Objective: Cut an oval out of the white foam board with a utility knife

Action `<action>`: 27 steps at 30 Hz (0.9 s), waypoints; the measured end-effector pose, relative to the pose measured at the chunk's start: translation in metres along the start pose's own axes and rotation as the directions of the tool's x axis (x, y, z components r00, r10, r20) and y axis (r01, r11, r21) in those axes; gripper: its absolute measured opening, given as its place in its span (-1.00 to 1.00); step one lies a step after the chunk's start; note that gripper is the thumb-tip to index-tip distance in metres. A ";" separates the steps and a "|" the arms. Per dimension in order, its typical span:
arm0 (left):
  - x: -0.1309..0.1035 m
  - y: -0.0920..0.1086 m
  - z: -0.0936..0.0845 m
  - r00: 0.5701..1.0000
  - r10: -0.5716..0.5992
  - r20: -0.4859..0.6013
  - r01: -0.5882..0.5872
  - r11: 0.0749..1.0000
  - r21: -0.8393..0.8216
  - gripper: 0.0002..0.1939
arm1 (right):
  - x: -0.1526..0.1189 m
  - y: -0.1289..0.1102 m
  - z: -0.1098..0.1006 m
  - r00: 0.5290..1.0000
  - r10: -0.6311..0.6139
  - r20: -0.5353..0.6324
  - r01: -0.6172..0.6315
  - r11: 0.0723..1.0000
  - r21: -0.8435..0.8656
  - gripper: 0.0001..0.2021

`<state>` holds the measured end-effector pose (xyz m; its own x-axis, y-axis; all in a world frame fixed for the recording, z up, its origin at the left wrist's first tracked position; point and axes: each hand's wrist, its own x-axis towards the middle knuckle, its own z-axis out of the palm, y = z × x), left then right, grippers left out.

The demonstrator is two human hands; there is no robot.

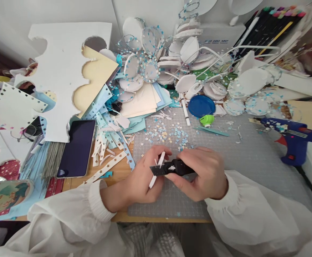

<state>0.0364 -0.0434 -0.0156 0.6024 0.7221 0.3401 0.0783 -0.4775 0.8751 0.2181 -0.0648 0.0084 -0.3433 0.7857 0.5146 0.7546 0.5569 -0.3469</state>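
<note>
Over the grey cutting mat (241, 153), my left hand (143, 176) is closed on a small white foam piece (154, 178), seen edge-on. My right hand (204, 173) grips a black utility knife (181, 167), its dark blade pointing left and lying across the foam piece. Thin white slivers stick up beside the blade. Beyond my hands, tiny blue, white and yellow confetti pieces (159, 132) are scattered on the mat.
At right lies a blue glue gun (292, 137) with a black cord. A phone (77, 148), paper strips and cut foam board (59, 78) are at left. White foam discs (190, 50), a blue lid (201, 105) and a green punch (206, 120) are farther back.
</note>
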 end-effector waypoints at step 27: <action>0.003 -0.001 -0.003 0.999 0.035 0.014 -0.036 0.999 0.030 -0.42 | 0.000 0.002 0.000 1.000 0.006 -0.030 -0.006 1.000 -0.004 -0.64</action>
<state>0.0358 -0.0392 -0.0140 0.6162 0.6975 0.3657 0.0807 -0.5178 0.8517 0.2196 -0.0639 0.0073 -0.3216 0.7806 0.5359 0.7593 0.5508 -0.3466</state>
